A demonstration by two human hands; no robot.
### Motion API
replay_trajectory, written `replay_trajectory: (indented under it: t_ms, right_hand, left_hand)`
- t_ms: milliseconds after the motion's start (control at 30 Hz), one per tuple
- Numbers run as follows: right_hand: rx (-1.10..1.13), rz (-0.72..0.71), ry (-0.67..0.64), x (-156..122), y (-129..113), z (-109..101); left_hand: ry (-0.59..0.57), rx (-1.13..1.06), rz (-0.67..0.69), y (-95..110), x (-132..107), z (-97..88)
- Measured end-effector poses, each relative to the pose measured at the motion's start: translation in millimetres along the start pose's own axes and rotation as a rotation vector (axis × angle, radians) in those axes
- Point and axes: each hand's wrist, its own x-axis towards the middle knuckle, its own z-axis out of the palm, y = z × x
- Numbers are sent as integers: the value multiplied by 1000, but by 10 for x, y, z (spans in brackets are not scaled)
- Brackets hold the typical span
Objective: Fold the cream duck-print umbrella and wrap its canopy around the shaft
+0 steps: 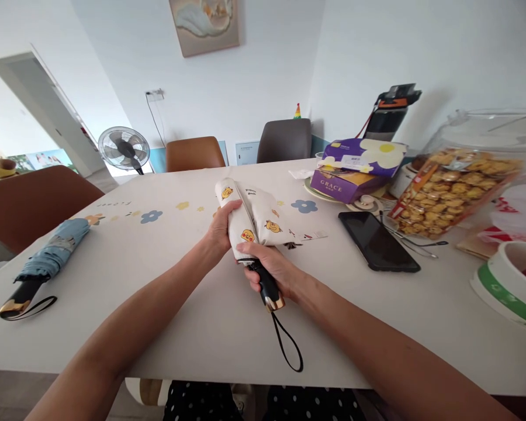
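White umbrella (240,219) with yellow, possibly duck-shaped prints (273,226).

On the table (197,339), an umbrella (56,248) lies left of the held umbrella (236,228), a phone (379,241) right. Behind the table stand 2 chairs (284,141).

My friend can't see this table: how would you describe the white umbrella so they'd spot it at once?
Start at the white table, then the middle of the view, where the left hand and right hand hold the white umbrella. Unlike the blue umbrella lying at the left, this one has yellow cartoon figures.
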Motion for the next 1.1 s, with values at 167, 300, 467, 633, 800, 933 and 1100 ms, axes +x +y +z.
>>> replay_trajectory:
  t_ms: [167, 300, 467, 633, 800, 933, 1100]
  right_hand:
    - [255, -98, -107, -19, -99, -28]
    - [342, -111, -117, -121, -288, -35]
    - [279, -117, -170, -116, -337, -152]
    - [228, -170, -161, -55, -286, -240]
    - [194, -149, -135, -67, -311, -237]
    - [271, -193, -161, -81, -319, -230]
    - [254, -163, -172, -65, -238, -197]
  left_hand:
    - [-72, -37, -44, -169, 67, -71]
    - [-81, 10, -119, -263, 59, -30]
    - [-87, 13, -49, -193, 11, -34]
    - [-182, 75, -104, -145, 19, -103]
    - [-328, 121, -180, -151, 52, -161]
    - [-323, 112, -16, -154, 90, -227]
    - [-351, 151, -4, -233, 32, -135]
